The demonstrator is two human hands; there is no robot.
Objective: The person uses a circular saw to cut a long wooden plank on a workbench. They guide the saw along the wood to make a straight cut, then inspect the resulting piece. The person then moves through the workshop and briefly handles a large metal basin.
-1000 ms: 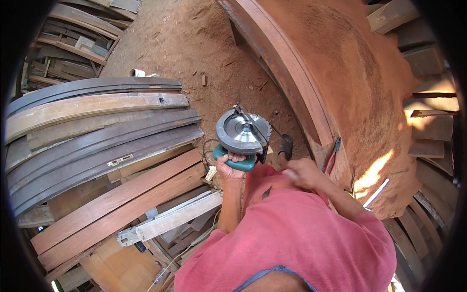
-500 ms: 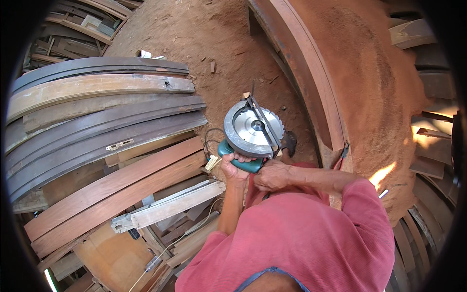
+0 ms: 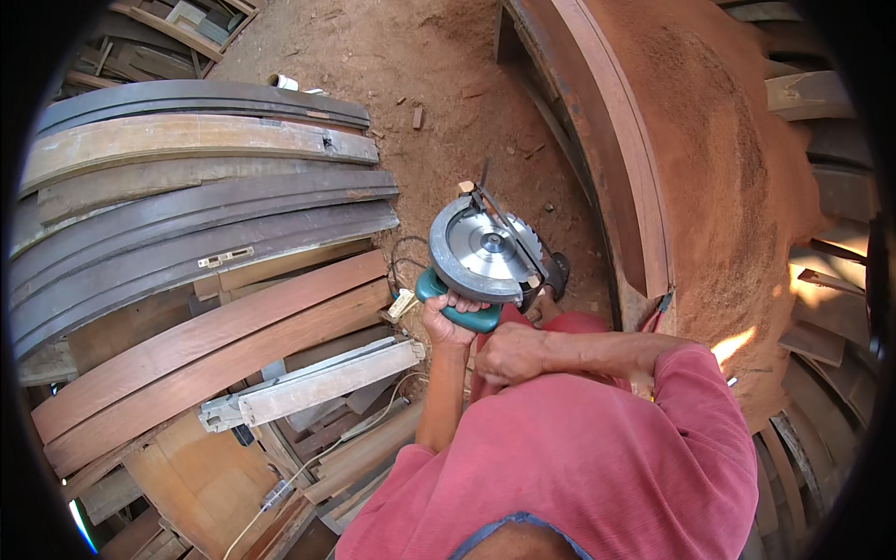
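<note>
A circular saw (image 3: 487, 252) with a teal handle and a round grey blade guard hangs in front of me over the sawdust-covered ground. My left hand (image 3: 448, 324) grips its teal handle from below. My right hand (image 3: 509, 353) is closed just beside the left one, under the saw's handle; what its fingers hold is hidden. A cord loops off the saw toward the wood pile. I wear a red shirt (image 3: 579, 467).
A stack of long wooden planks (image 3: 205, 233) lies on the left, with a pale board (image 3: 327, 378) near my left forearm. A long workbench (image 3: 635, 187) heaped with reddish sawdust runs along the right. Dirt ground (image 3: 439, 103) lies between them.
The saw has come nearer to the bench and my body. My right hand moved from my side to close under the saw's handle beside the left hand.
</note>
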